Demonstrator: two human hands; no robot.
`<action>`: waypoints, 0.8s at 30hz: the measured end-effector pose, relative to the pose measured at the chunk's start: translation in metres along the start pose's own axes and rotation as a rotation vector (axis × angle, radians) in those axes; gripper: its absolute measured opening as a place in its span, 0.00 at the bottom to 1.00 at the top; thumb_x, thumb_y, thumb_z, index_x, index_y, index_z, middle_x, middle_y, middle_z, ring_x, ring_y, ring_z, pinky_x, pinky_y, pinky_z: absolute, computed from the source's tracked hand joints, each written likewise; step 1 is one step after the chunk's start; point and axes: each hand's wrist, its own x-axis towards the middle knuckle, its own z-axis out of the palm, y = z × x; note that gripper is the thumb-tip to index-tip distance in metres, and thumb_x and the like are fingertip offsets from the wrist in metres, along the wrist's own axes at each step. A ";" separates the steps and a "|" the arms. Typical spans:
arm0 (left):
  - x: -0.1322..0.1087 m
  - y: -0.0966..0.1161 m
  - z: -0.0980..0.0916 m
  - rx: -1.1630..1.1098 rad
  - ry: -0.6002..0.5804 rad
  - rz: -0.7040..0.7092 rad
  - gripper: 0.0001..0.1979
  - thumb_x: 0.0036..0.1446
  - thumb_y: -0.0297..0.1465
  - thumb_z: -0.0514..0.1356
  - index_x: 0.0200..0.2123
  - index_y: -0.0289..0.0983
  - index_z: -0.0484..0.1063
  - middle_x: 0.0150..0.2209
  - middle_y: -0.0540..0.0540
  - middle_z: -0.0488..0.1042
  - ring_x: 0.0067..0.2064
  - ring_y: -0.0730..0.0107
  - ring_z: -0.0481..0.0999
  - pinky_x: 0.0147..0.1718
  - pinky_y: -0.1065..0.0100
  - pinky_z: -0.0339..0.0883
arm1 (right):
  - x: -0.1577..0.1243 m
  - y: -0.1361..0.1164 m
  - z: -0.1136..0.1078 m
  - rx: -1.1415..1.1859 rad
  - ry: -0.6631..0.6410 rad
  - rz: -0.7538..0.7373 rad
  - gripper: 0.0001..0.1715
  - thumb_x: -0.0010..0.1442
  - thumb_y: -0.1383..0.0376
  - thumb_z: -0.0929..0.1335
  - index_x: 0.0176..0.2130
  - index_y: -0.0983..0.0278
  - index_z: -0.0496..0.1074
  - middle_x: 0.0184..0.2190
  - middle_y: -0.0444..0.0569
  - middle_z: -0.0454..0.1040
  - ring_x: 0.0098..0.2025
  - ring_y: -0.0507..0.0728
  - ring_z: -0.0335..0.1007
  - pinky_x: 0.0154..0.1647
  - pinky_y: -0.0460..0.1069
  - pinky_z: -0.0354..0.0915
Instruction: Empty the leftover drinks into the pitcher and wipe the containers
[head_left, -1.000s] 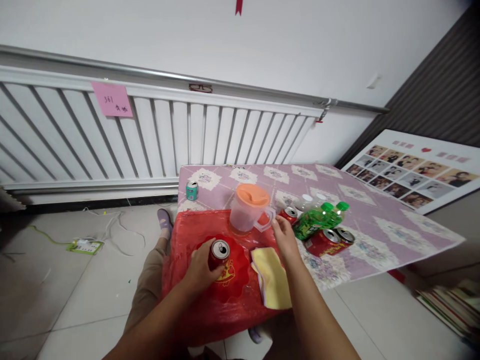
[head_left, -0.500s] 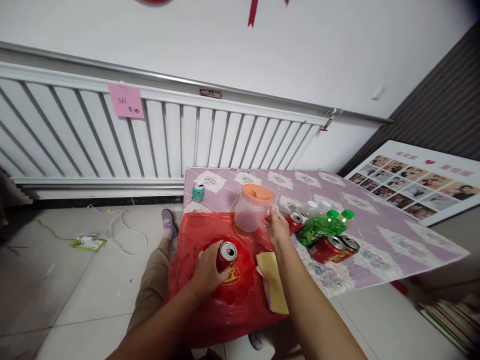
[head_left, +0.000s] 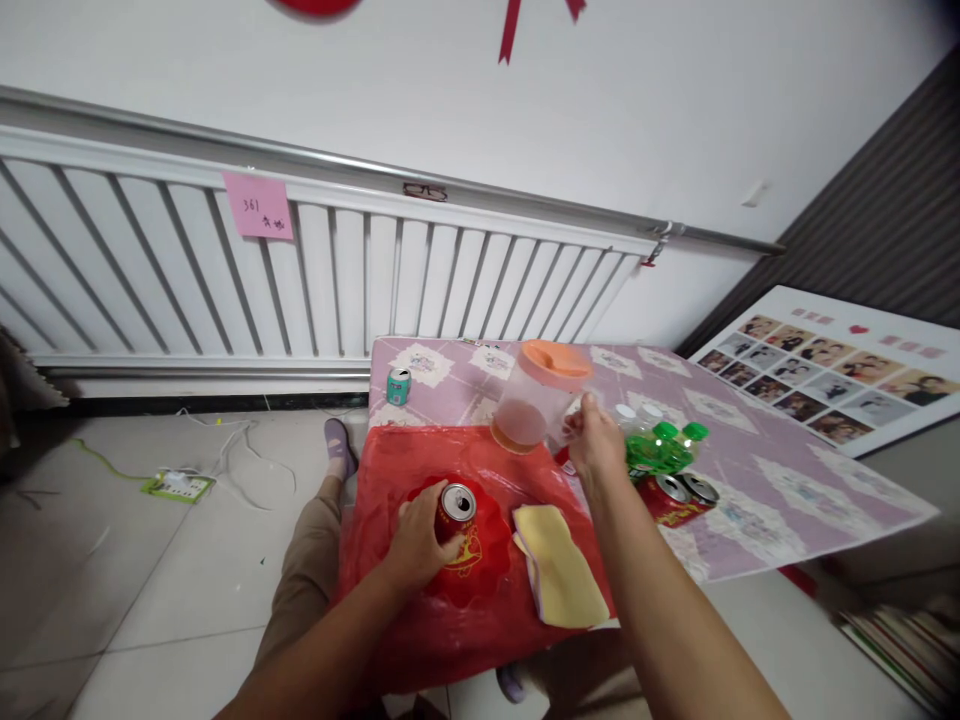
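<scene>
My left hand (head_left: 421, 540) is wrapped round a dark red drink can (head_left: 457, 508), its top opened, which stands upright on a red scalloped tray (head_left: 480, 585). My right hand (head_left: 598, 437) grips the handle of a translucent pitcher (head_left: 525, 400) with an orange lid (head_left: 556, 362). A little brownish liquid shows at the pitcher's bottom. The pitcher leans to the right, above the far part of the red plastic sheet (head_left: 420, 447). A folded yellow cloth (head_left: 561, 570) lies right of the tray, below my right forearm.
Right of my right hand are green bottles (head_left: 660, 447), more opened cans (head_left: 679, 497) and clear bottles with white caps (head_left: 649, 412). A small teal can (head_left: 398, 386) stands at the back left of the flowered tablecloth (head_left: 720, 410). Behind the table runs a white radiator (head_left: 450, 270).
My right hand has lifted the pitcher and moved it to the right, tilting it. The left hand and its can stay in place. More of the yellow cloth shows now.
</scene>
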 end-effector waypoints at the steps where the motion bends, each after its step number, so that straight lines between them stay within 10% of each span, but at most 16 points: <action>1: 0.000 0.000 0.000 -0.002 -0.001 0.000 0.38 0.45 0.27 0.68 0.61 0.39 0.60 0.60 0.37 0.71 0.60 0.48 0.70 0.60 0.43 0.60 | -0.002 -0.008 -0.006 -0.014 0.004 -0.006 0.32 0.46 0.36 0.71 0.23 0.58 0.60 0.15 0.35 0.61 0.18 0.49 0.58 0.19 0.46 0.57; 12: 0.000 0.001 -0.003 0.000 -0.016 -0.004 0.38 0.46 0.27 0.67 0.61 0.38 0.60 0.60 0.37 0.71 0.61 0.48 0.69 0.61 0.44 0.59 | -0.056 -0.066 -0.061 -0.192 -0.139 0.018 0.31 0.41 0.38 0.75 0.17 0.59 0.68 0.16 0.43 0.67 0.20 0.52 0.58 0.20 0.48 0.57; 24: -0.002 0.004 -0.007 -0.035 0.016 -0.027 0.37 0.46 0.28 0.69 0.59 0.40 0.61 0.58 0.40 0.71 0.60 0.51 0.70 0.60 0.47 0.60 | -0.099 -0.094 -0.071 -0.617 -0.211 -0.074 0.20 0.44 0.48 0.73 0.24 0.62 0.75 0.19 0.45 0.72 0.23 0.55 0.64 0.23 0.49 0.62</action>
